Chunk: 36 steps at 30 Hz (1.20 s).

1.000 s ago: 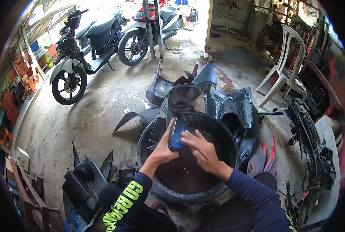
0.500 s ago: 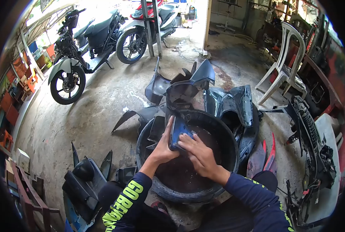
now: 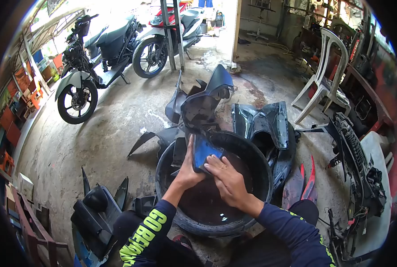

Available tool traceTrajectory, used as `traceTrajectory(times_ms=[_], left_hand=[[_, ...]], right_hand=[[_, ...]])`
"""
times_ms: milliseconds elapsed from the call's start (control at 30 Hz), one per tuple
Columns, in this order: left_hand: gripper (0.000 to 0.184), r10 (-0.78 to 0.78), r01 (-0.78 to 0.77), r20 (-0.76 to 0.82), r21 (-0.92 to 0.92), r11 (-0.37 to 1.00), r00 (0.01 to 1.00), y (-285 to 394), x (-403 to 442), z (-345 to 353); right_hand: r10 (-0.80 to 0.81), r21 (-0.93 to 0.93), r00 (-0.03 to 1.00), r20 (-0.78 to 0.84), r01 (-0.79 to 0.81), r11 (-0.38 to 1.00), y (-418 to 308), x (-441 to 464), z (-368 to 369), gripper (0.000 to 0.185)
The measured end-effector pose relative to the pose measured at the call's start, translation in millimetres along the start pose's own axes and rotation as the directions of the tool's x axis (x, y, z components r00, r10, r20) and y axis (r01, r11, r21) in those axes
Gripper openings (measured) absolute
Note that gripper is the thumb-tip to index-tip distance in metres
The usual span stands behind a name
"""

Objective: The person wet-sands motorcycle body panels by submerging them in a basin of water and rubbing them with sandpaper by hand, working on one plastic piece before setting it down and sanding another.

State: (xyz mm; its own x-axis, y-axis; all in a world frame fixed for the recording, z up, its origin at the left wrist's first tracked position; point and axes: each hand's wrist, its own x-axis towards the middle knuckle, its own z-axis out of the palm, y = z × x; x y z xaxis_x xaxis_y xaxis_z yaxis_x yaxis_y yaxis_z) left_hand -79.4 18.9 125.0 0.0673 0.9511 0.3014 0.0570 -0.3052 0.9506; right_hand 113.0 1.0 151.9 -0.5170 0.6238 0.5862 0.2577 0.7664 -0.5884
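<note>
My left hand (image 3: pixel 190 168) grips the lower left edge of a large dark motorcycle body panel (image 3: pixel 203 104), which reaches up and away over the rim of a round black tub (image 3: pixel 269 178). A glossy blue face (image 3: pixel 203 149) shows on the panel's near end. My right hand (image 3: pixel 225 175) lies on the lower part of that face, fingers close together. Whatever is under those fingers is too hidden to make out. Dark liquid (image 3: pixel 216 200) lies in the tub below both hands.
More dark panels (image 3: pixel 260 122) lie behind the tub at the right, others (image 3: pixel 96 213) at the lower left. Red-edged pieces (image 3: pixel 309 180) are right of the tub. A white plastic chair (image 3: pixel 325 82) and two motorbikes (image 3: pixel 114 49) stand farther off.
The panel's far end has swung left and turned, showing more of its blue face. My right hand has slid slightly down and left over it. My left hand keeps its grip.
</note>
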Motion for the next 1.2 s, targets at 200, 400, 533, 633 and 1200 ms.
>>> traceTrajectory(times_ms=[200, 400, 533, 633, 1200], left_hand=[[0.125, 0.051, -0.061, 0.042, 0.282, 0.957, 0.998, -26, -9, 14], [0.129, -0.109, 0.089, 0.058, 0.281, 0.956, 0.992, -24, -14, 20], [0.125, -0.058, 0.047, 0.049, 0.203, 0.978, 0.997, -42, -17, 18], [0.124, -0.046, 0.023, 0.056, 0.351, 0.936, 0.997, -23, -14, 22], [0.120, 0.063, -0.142, 0.198, 0.413, 0.900, 0.978, -32, -12, 20]], right_hand=[[0.024, -0.163, 0.999, -0.027, -0.028, 0.986, 2, 4, 14, 0.042], [0.062, -0.279, 0.997, -0.035, -0.069, 0.958, 18, 1, 15, 0.043], [0.007, -0.120, 0.998, 0.058, 0.000, 0.993, 6, -3, 14, 0.044], [0.105, -0.091, 0.994, 0.013, -0.104, 0.990, 19, 4, 14, 0.044], [0.097, 0.048, 0.993, 0.067, -0.100, 0.994, 7, -8, 21, 0.043]])
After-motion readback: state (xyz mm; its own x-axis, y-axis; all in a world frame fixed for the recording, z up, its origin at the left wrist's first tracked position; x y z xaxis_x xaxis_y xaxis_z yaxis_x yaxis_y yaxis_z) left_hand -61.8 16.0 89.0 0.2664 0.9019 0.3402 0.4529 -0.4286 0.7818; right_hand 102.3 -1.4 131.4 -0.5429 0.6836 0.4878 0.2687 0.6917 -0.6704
